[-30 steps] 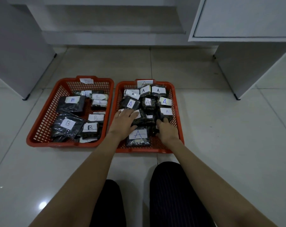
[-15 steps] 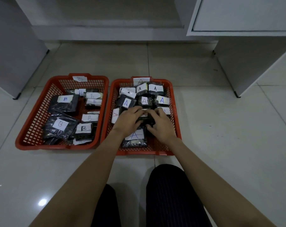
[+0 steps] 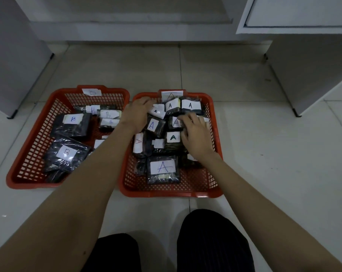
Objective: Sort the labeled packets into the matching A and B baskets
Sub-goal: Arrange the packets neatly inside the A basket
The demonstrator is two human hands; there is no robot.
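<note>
Two red mesh baskets stand side by side on the floor. The left basket (image 3: 29, 146) has a B tag on its far rim and holds several dark packets labeled B (image 3: 73, 122). The right basket (image 3: 166, 193) has an A tag and holds several packets labeled A (image 3: 163, 170). Both of my hands are inside the A basket. My left hand (image 3: 136, 114) lies flat on packets near the far left corner. My right hand (image 3: 195, 136) rests on the packets along the right side with slightly bent fingers; they look blurred. Neither hand lifts a packet.
White cabinet panels (image 3: 19, 55) stand to the left and right (image 3: 307, 61) of the baskets, and a low step runs along the back. Pale floor tiles (image 3: 274, 154) surround the baskets. My knees in dark trousers (image 3: 213, 238) are just in front of the A basket.
My hands were together on a packet in the middle of the A basket. They have moved apart and farther back, the left to the far left corner, the right to the right side.
</note>
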